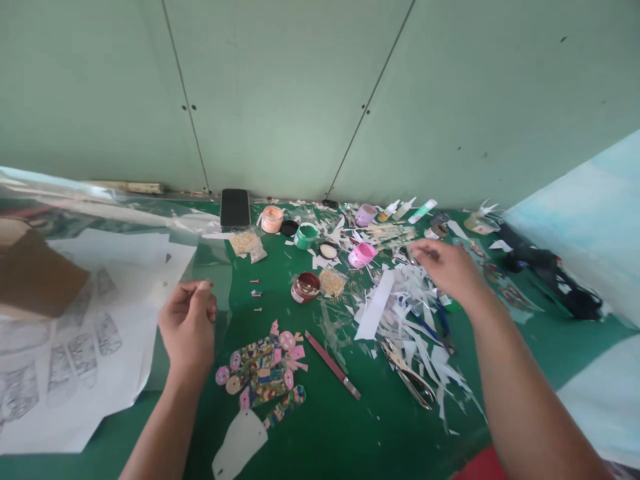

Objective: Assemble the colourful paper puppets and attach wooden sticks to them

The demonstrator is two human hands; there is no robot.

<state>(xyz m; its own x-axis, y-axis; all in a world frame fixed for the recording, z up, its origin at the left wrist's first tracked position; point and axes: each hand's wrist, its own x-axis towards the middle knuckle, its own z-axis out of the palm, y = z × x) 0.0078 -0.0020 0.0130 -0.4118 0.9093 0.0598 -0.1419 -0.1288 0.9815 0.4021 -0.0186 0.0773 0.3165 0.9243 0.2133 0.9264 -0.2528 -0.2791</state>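
1. At seven o'clock from the dark red jar (pixel 305 290), nearest the person, a white cut-out (pixel 241 442) lies on the green table (pixel 320 437); just beyond it lies a patterned cut-out figure (pixel 265 367) with round pink pieces.

2. At five o'clock from the jar rests a pink craft knife (pixel 333 365), its long axis running eleven to five; at four, a metal-handled tool (pixel 407 375) lies beside paper scraps (pixel 410 300).

3. At eight o'clock from the jar is the left hand (pixel 188 327), its fingers curled closed; I cannot tell whether they pinch anything tiny. Three small pin-like pieces (pixel 257 293) lie apart from them, around three o'clock.

4. At three o'clock from the jar is the right hand (pixel 453 267), thumb and forefinger close together; whether they grip anything, I cannot tell.

5. At two o'clock from the jar lie thin pale sticks (pixel 393 232), long axis roughly nine to three. From the right fingers their middle bears ten o'clock, near ends just beside the fingertips; the right hand is much nearer than the left.

6. Farther off, a green pot (pixel 306 236) stands at twelve, a peach pot (pixel 272 219) at eleven.
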